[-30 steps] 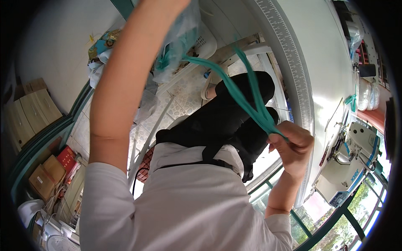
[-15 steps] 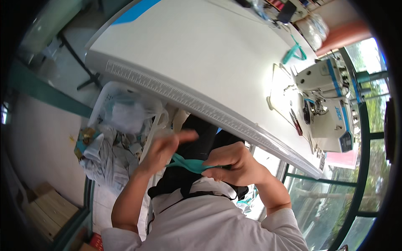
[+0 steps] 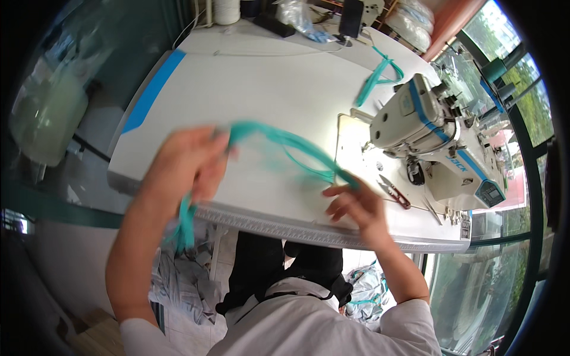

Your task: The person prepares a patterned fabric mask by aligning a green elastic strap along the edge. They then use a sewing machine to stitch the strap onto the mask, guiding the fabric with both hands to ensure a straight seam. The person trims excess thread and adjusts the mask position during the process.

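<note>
A bundle of narrow teal fabric strips (image 3: 297, 142) arches in the air between my two hands, above the white sewing table. My left hand (image 3: 193, 160), smeared by motion, is closed round one part of it, and a short teal tail (image 3: 186, 222) dangles below that hand past the table edge. At the other end, my right hand (image 3: 359, 207) holds the strips by the base of its fingers; its fingertips are curled and a little apart. Right of my right hand lie small scissors with a dark red handle (image 3: 396, 194).
A white and blue sewing machine (image 3: 436, 133) stands at the right. Another looped teal strip (image 3: 380, 77) lies behind it. A ruler strip (image 3: 267, 226) runs along the table's front edge. At the back are a white thread cone (image 3: 226, 10) and plastic bags; grey cloth (image 3: 184, 288) is heaped below left.
Both hands have risen from my lap to above the table, bringing the teal strips and spreading them into an arc. My view has shifted, showing more of the table and machine.
</note>
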{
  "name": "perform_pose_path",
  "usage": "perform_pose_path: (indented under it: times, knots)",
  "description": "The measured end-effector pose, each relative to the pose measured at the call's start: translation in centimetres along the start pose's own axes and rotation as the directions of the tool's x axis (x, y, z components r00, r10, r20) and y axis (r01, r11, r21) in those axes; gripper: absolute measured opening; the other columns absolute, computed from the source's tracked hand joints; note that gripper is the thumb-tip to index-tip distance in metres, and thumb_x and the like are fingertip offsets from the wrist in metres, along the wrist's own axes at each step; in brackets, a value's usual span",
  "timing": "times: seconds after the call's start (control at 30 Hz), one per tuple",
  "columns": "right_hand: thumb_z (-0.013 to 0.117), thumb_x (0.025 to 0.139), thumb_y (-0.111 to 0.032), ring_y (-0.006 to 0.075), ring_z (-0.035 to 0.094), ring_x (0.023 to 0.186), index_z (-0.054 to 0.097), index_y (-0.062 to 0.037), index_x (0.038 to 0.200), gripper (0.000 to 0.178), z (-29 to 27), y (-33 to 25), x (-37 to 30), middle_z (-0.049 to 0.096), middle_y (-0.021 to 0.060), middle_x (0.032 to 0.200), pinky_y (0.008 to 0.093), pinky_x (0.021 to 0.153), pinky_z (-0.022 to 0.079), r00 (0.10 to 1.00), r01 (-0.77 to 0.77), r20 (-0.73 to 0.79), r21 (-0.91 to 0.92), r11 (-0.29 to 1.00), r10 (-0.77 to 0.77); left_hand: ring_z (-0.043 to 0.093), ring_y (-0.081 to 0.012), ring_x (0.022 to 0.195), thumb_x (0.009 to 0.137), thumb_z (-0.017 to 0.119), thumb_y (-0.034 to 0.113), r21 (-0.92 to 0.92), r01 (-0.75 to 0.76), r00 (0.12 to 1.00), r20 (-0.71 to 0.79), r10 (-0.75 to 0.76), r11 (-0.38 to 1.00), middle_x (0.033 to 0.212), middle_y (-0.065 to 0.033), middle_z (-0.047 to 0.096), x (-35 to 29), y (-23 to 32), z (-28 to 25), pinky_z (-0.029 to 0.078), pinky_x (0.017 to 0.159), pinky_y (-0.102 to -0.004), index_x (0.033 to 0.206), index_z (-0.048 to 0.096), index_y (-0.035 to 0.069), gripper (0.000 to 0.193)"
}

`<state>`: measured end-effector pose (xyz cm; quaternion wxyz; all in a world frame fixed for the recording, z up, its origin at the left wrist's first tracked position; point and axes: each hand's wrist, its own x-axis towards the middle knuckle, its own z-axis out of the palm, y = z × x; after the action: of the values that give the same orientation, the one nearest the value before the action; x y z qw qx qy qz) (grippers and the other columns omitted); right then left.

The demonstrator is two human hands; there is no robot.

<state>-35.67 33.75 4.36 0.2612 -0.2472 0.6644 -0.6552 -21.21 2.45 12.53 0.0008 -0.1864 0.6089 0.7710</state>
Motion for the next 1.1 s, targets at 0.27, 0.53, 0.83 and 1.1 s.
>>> perform_pose_path:
  times: [0.27, 0.53, 0.83, 1.1]
  knots:
    - [0.071, 0.093, -0.011, 0.0238, 0.066, 0.064, 0.066, -0.0024, 0.132, 0.04, 2.5, 1.6, 5.2, 0.062, 0.0066, 0.09, 0.039, 0.052, 0.052, 0.664, 0.743, 0.652, -0.522, 0.418, -0.366, 0.045, -0.0107, 0.055, 0.111, 0.052, 0.02, 0.135, -0.482, 0.87, 0.19, 0.455, 0.866, 0.075, -0.0009, 0.058, 26.9, 12.9, 13.6, 0.041, 0.054, -0.0307, 0.106, 0.066, -0.002, 0.027]
    - [0.071, 0.091, -0.007, 0.0248, 0.066, 0.065, 0.07, -0.0014, 0.116, 0.026, 1.9, 2.3, 6.4, 0.06, 0.0074, 0.085, 0.0415, 0.054, 0.052, 0.709, 0.663, 0.593, -0.378, 0.646, -0.381, 0.072, -0.0301, 0.067, 0.095, 0.059, 0.002, 0.16, -0.338, 0.926, 0.231, 0.297, 0.928, 0.081, -0.016, 0.069, 41.7, 6.3, 23.7, 0.063, 0.07, -0.0454, 0.097, 0.067, -0.008, 0.013]
    - [0.066, 0.09, -0.011, 0.0312, 0.066, 0.07, 0.065, -0.0015, 0.103, 0.016, 1.4, 3.3, 6.4, 0.058, 0.0116, 0.088, 0.0451, 0.061, 0.053, 0.72, 0.599, 0.597, -0.277, 0.751, -0.354, 0.044, -0.0462, 0.147, 0.106, 0.057, 0.028, 0.777, -0.62, 0.617, 0.566, 0.547, -0.106, 0.151, -0.0331, 0.051, 45.8, -6.4, 23.5, 0.03, 0.127, -0.0524, 0.144, 0.054, -0.008, 0.052]
    - [0.066, 0.084, -0.01, 0.0252, 0.063, 0.068, 0.07, -0.001, 0.114, 0.031, 1.3, 2.4, 6.8, 0.055, 0.008, 0.086, 0.0398, 0.056, 0.051, 0.643, 0.699, 0.655, -0.291, 0.653, -0.397, 0.054, -0.0486, 0.136, 0.109, 0.054, 0.031, 0.541, -0.74, 0.636, 0.369, 0.677, 0.4, 0.15, -0.0292, 0.054, 46.8, -4.9, 24.3, 0.045, 0.115, -0.0512, 0.143, 0.061, 0.003, 0.045]
